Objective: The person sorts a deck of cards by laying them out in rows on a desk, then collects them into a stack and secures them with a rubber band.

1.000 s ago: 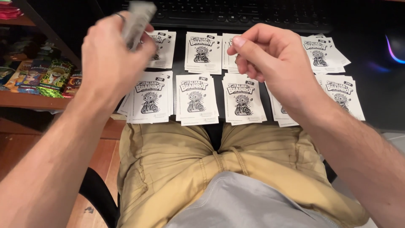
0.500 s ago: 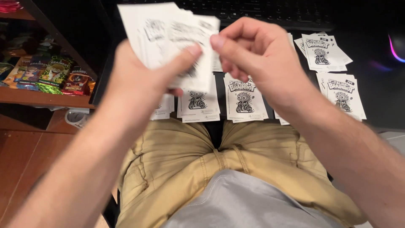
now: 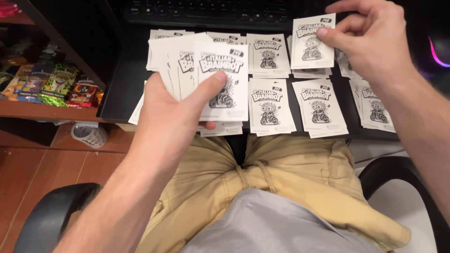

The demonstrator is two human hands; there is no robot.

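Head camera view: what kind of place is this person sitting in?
Probably a home desk or hobby corner. A dark keyboard sits at the back of a black desk covered in piles of white cards, and a wooden shelf beside it holds colourful foil packs.

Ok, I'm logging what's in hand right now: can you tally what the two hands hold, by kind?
fanned bunch of cards, in the left hand: 1
single card, in the right hand: 1
Total: 2
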